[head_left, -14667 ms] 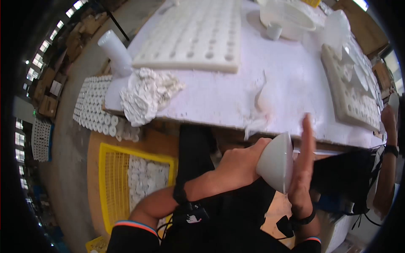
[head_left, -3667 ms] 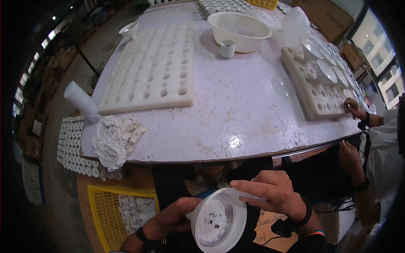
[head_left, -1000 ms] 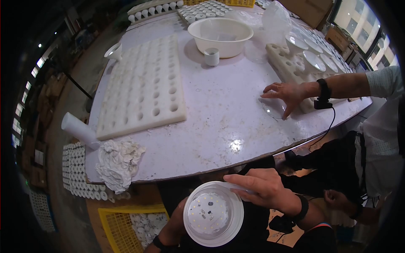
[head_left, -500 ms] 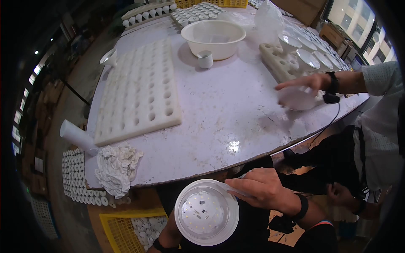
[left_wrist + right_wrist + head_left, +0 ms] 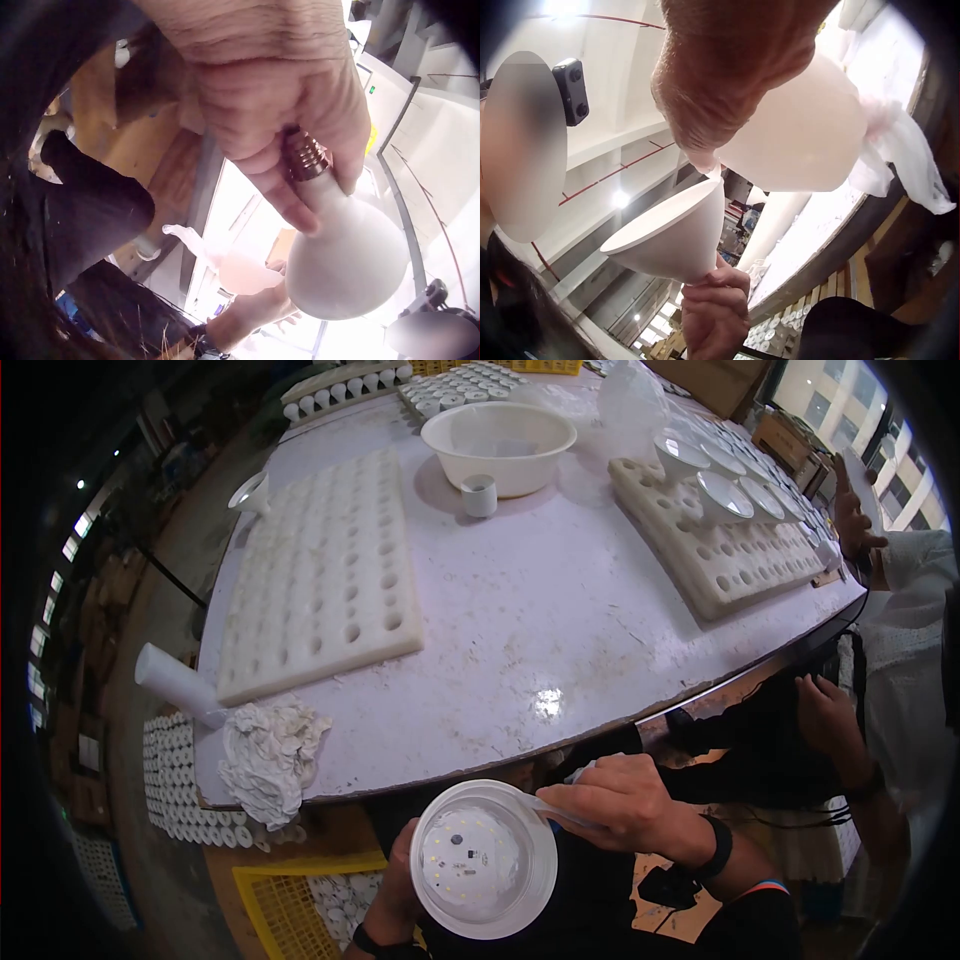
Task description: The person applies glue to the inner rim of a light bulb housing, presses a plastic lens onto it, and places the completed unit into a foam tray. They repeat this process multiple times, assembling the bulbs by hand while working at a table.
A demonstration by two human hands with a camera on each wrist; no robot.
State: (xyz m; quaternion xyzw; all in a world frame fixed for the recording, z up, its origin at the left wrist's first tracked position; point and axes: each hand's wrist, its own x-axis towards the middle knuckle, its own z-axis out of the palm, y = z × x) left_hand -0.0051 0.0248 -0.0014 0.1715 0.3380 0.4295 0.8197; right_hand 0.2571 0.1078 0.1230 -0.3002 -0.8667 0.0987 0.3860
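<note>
My left hand [image 5: 398, 870] holds a white, cone-shaped LED bulb housing [image 5: 540, 870], mouth up; in the head view much of the hand is hidden behind it. A round board [image 5: 470, 860] with small yellow LEDs lies inside. In the left wrist view, thumb and fingers grip the housing [image 5: 349, 255] around its metal screw cap [image 5: 306, 156]. My right hand [image 5: 615, 800] squeezes a soft, whitish plastic bag [image 5: 802, 135] with a twisted tail, like a piping bag. Its narrow tip is right at the housing's rim in the right wrist view. The contents are hidden.
On the table [image 5: 480, 660] are a holed foam tray [image 5: 320, 570], a white basin [image 5: 500, 445], a small white cup [image 5: 478, 496] and a crumpled cloth [image 5: 268, 760]. Another tray [image 5: 730, 575] carries several housings. A yellow basket [image 5: 265, 910] stands below; another person sits at right.
The bag lay on the table at first; now my right hand holds it at the rim. The housing has turned in my left hand. The other person has lifted a clear disc off the table.
</note>
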